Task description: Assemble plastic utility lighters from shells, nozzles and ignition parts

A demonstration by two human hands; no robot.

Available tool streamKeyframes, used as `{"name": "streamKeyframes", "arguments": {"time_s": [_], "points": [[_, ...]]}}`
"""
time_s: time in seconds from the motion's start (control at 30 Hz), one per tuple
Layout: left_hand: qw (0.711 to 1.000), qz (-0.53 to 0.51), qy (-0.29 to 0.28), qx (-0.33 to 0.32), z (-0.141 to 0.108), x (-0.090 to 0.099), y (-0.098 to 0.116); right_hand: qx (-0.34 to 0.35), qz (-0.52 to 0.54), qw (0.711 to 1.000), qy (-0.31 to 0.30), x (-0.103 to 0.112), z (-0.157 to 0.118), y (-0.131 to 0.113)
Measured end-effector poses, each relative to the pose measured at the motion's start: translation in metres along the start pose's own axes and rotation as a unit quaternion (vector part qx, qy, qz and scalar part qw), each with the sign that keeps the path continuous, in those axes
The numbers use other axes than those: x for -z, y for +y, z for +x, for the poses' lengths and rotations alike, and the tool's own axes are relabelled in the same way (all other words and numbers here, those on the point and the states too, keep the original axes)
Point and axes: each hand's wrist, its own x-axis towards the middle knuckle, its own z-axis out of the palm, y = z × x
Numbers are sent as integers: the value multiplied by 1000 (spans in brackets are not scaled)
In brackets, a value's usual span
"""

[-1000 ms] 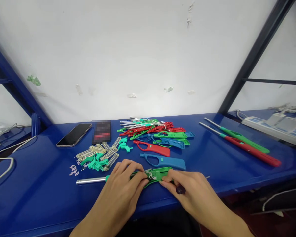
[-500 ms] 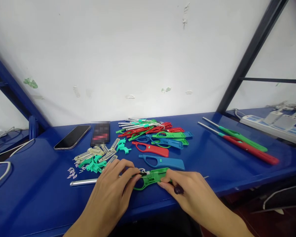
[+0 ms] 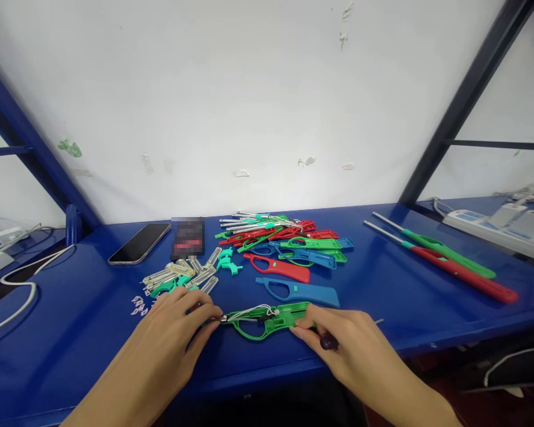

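In front of me lies a green lighter shell [image 3: 289, 314], open side up, with white wires [image 3: 249, 312] and a small black part inside it. My left hand [image 3: 178, 335] pinches a silver metal tube [image 3: 223, 318] at the shell's narrow front end; the hand hides the rest of the tube. The wide handle end is gripped between the thumb and fingers of my right hand [image 3: 338, 335]. A dark tool handle [image 3: 328, 341] is also tucked in that hand, and a thin metal rod pokes out beyond it. The tool's kind is unclear.
Behind the hands lie a blue shell [image 3: 302, 292], a red shell [image 3: 278, 268] and a pile of lighter parts. Clear fuel tanks [image 3: 200, 277] and teal triggers [image 3: 228, 261] are heaped left. Two lighters [image 3: 463, 274] lie right. A phone [image 3: 140, 244] rests far left.
My left hand has slid left from the shell's trigger loop to its front end, uncovering wires laid along the shell. My right hand keeps its grip. The view has shifted slightly.
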Motion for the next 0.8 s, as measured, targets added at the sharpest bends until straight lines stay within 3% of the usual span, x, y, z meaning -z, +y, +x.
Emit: {"name": "streamKeyframes", "arguments": {"time_s": [0.37, 0.53, 0.6, 0.7, 0.73, 0.8], "points": [[998, 57, 13, -17, -2, 5, -3, 3, -22, 1000, 10, -1, 1, -1], [992, 98, 68, -34, 10, 25, 3, 8, -18, 1000, 15, -3, 2, 1], [991, 109, 58, -48, 26, 36, 0, 10, -12, 1000, 15, -4, 3, 1], [990, 131, -5, -43, 69, 46, -13, 6, -6, 1000, 12, -2, 5, -1], [987, 149, -51, -30, 89, 43, -19, 5, -6, 1000, 14, -2, 5, -3], [983, 163, -78, -19, 131, 29, -30, 5, -10, 1000, 18, -1, 5, -5]]}}
